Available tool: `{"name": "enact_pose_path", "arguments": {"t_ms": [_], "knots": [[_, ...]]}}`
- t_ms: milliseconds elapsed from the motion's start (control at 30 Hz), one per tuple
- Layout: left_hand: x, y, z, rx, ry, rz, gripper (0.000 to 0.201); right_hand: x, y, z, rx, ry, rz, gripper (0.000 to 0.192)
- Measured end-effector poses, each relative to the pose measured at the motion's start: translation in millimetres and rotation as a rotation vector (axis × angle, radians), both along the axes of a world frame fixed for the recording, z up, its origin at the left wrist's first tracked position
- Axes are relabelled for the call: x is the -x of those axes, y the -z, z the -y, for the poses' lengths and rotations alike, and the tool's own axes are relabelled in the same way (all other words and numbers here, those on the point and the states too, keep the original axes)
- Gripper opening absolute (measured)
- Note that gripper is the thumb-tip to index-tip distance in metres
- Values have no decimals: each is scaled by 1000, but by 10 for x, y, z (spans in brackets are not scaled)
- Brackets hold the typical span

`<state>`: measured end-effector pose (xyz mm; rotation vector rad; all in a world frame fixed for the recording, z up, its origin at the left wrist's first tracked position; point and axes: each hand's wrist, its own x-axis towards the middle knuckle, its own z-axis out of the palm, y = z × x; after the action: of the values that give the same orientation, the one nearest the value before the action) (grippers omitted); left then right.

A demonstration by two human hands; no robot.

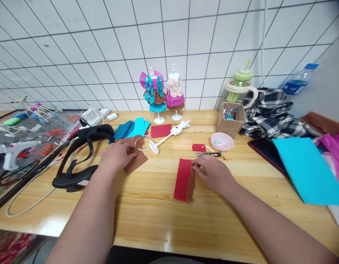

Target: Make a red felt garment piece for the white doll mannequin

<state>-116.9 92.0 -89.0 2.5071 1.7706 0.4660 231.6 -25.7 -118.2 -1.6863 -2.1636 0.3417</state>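
Observation:
My left hand [117,156] is over brown crepe paper [136,164] at left centre, fingertips closed on its upper part. A round white hoop [144,148] lies just beyond those fingers. My right hand [212,172] pinches the top corner of a brown strip [190,185], which lies along the right side of a red strip [182,179]. Between and beyond my hands, a small white dress-form stand [179,128] lies on its side. Thread snips [209,154] and a small red piece [199,147] lie just past my right hand.
Two dressed miniature dress forms [155,91] stand by the tiled wall. A pink dish [222,141], a small box [230,119] and a lidded cup [241,86] are at right. A black headset [84,157] and a glue gun [17,152] are at left. Blue sheets [312,168] lie far right.

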Motion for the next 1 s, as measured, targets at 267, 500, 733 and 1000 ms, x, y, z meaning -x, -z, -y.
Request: {"name": "enact_pose_path", "arguments": {"t_ms": [267, 500, 733, 1000], "knots": [[-320, -11, -15, -64, -177, -167, 30, -17, 47, -19, 14, -11, -41, 17], [-335, 141, -16, -6, -126, -250, 23, -15, 27, -14, 4, -16, -55, 17], [-354, 96, -43, -81, -199, -230, 30, -13, 34, -18, 9, -18, -58, 17], [-290, 121, 9, -20, -17, -261, 17, -11, 40, -27, 24, -13, -54, 18]]}}
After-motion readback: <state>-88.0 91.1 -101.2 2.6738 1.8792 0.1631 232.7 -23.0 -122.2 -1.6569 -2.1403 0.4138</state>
